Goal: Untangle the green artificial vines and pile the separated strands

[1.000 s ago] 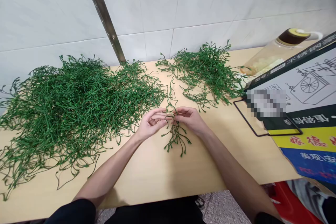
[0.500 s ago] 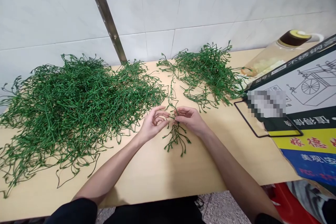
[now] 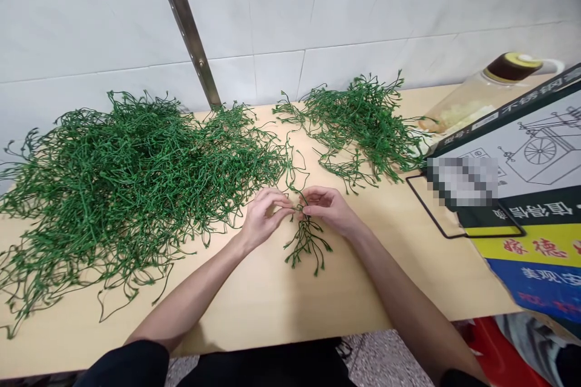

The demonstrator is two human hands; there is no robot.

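With the large pile (image 3: pixel 136 163) at ten o'clock, the bunch of stems (image 3: pixel 305 233) lies between the left hand (image 3: pixel 264 216) and right hand (image 3: pixel 330 210), both pinched closed on it, where a steady grip should keep strands together.

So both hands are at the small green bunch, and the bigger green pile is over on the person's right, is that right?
Not quite: the head view shows the bigger green pile on the person's left. The left hand and right hand are indeed at the small green bunch.
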